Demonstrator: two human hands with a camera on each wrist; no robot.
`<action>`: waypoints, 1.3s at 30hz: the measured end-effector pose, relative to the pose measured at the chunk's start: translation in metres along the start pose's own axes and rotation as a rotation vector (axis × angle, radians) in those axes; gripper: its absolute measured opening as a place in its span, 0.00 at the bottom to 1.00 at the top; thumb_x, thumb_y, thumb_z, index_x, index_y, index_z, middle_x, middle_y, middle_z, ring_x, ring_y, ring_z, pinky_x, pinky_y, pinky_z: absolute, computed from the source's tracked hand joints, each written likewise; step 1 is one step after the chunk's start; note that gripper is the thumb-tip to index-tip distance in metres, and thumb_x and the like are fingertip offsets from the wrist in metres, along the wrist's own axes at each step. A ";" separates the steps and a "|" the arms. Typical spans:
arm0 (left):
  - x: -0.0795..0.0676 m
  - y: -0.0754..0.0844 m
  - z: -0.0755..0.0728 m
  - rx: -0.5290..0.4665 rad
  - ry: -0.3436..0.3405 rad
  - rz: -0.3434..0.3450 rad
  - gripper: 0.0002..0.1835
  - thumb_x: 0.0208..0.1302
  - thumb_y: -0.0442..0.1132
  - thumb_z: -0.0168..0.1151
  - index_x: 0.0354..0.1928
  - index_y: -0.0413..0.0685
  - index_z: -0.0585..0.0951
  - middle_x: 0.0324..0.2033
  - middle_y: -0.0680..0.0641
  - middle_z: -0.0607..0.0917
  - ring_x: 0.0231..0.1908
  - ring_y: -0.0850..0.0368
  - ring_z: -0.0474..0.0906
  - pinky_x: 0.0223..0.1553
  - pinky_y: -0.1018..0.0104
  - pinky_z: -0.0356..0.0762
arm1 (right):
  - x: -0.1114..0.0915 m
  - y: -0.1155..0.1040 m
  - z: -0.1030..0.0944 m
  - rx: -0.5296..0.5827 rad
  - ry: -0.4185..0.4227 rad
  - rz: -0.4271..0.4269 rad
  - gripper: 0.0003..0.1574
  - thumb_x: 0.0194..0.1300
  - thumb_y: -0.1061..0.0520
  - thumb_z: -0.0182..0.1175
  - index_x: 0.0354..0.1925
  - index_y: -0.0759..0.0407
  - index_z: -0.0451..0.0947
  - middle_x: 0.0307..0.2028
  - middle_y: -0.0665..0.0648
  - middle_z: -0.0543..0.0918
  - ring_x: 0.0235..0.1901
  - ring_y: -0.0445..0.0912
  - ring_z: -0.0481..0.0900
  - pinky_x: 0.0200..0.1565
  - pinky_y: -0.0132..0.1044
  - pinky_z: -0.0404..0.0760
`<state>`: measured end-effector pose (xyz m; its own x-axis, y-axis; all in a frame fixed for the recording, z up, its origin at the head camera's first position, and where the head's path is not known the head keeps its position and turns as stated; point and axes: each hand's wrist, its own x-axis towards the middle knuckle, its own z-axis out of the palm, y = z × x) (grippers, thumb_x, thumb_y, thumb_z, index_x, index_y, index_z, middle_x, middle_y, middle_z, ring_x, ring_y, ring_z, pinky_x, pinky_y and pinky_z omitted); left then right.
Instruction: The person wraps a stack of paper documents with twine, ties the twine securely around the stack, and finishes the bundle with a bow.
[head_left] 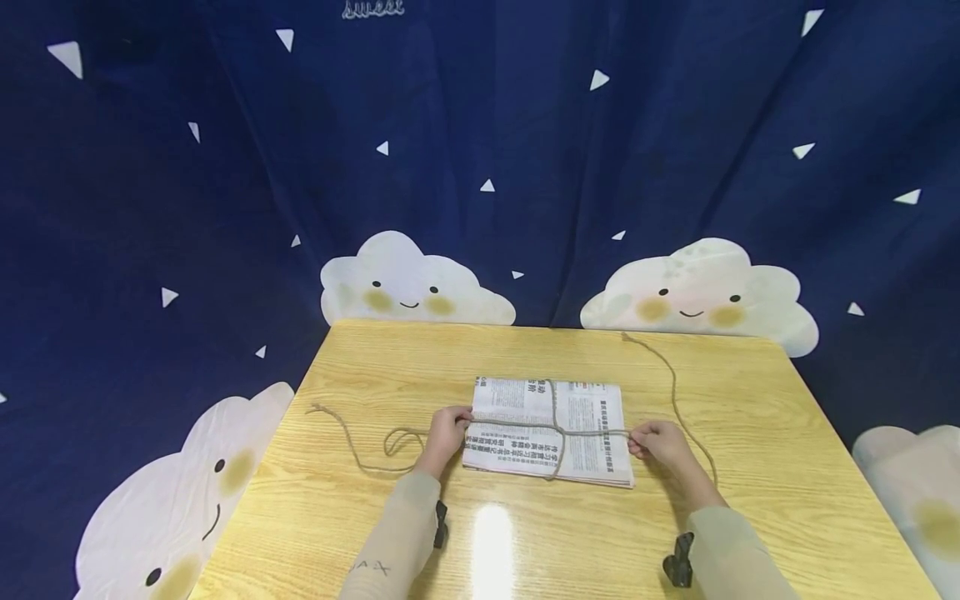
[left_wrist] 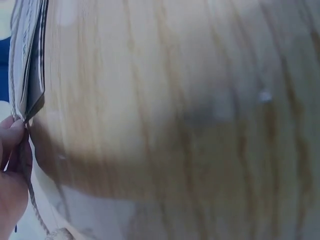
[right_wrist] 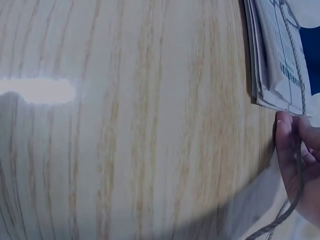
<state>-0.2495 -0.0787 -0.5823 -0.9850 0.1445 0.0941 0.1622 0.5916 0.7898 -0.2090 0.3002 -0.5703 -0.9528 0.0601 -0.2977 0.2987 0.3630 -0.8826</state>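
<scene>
A folded stack of newspapers (head_left: 517, 404) lies on the table, with a thin brown rope (head_left: 592, 433) crossing over its top both lengthwise and crosswise. The two runs of rope meet right of the stack's middle. At the stack's left edge my left hand (head_left: 447, 433) pinches the rope between thumb and fingers. Just off the right edge, my right hand (head_left: 662, 442) pinches the other side of the rope. In the right wrist view the rope (right_wrist: 299, 165) passes through the fingers and trails down past the palm.
The wooden table (head_left: 570, 542) carries loose rope tails: one curls left of the left hand, another runs from the back edge down past the right forearm. A dark blue curtain (head_left: 450, 100) with clouds and triangles hangs behind and beside the table.
</scene>
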 end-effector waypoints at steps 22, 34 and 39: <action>0.000 0.001 -0.001 0.084 0.027 -0.048 0.05 0.56 0.22 0.55 0.31 0.34 0.80 0.30 0.41 0.79 0.35 0.47 0.77 0.38 0.58 0.78 | -0.001 -0.008 -0.001 -0.074 0.000 0.052 0.09 0.62 0.67 0.52 0.33 0.78 0.72 0.20 0.54 0.79 0.22 0.41 0.75 0.25 0.30 0.76; 0.000 0.008 0.001 0.029 -0.005 -0.190 0.14 0.55 0.34 0.64 0.40 0.29 0.79 0.29 0.41 0.81 0.28 0.55 0.75 0.29 0.64 0.77 | -0.006 -0.020 0.009 -0.356 0.170 0.025 0.14 0.54 0.62 0.56 0.35 0.73 0.79 0.36 0.69 0.81 0.41 0.63 0.75 0.43 0.51 0.74; 0.002 0.015 0.000 -0.061 0.000 -0.296 0.11 0.52 0.30 0.65 0.37 0.29 0.81 0.32 0.38 0.83 0.33 0.50 0.79 0.32 0.62 0.79 | -0.006 -0.021 0.011 -0.351 0.196 0.049 0.13 0.54 0.63 0.57 0.36 0.72 0.80 0.38 0.69 0.81 0.45 0.65 0.73 0.44 0.52 0.73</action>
<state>-0.2493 -0.0694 -0.5706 -0.9889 -0.0268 -0.1460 -0.1359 0.5596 0.8176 -0.2095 0.2821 -0.5537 -0.9405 0.2487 -0.2316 0.3393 0.6489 -0.6811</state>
